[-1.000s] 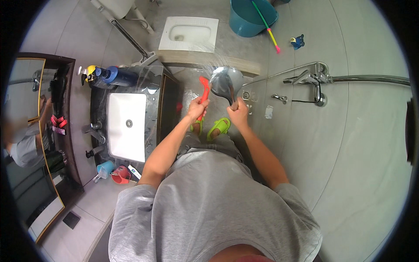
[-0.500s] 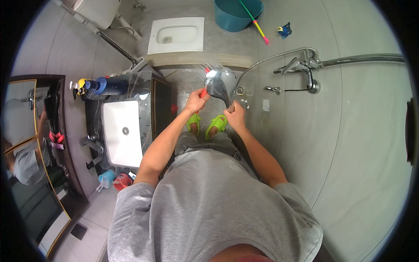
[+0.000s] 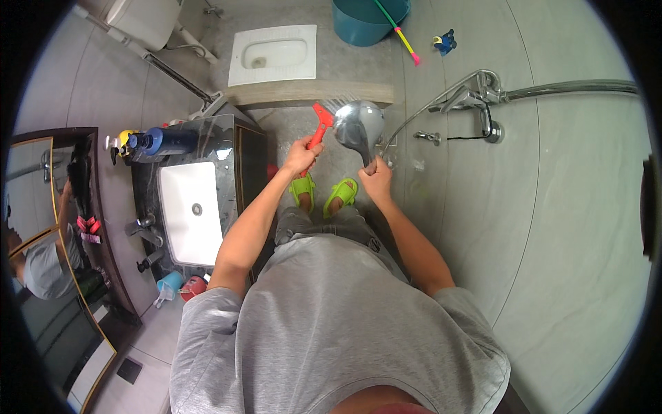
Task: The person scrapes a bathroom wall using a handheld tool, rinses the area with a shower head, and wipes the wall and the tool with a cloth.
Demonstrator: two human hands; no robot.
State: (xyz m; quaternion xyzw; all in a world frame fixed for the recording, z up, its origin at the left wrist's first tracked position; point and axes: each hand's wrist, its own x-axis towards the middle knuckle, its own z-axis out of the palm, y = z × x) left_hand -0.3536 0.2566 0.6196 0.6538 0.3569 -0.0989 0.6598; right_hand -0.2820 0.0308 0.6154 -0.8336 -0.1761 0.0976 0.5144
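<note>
My left hand (image 3: 300,156) is closed around the handle of a red scraper (image 3: 323,124), whose wide flat head points up and away from me. In my right hand (image 3: 376,181) is the handle of a grey shower head (image 3: 359,127) with a large round head. Fine streaks of water spray from its far-left side, close to the scraper's head. The scraper and the shower head are side by side, with a narrow gap. A metal hose (image 3: 414,114) curves from the shower head's side toward the wall tap (image 3: 469,102).
On the left, a dark counter (image 3: 219,131) carries a white basin (image 3: 189,228) and several pump bottles (image 3: 165,141). Beyond a raised ledge (image 3: 310,92) are a squat toilet (image 3: 303,69) and a teal bucket (image 3: 358,31). Green slippers (image 3: 341,196) stand below my hands.
The red scraper has come out from behind the shower head toward the left and now shows fully. My right hand has shifted the shower head slightly to the right.
</note>
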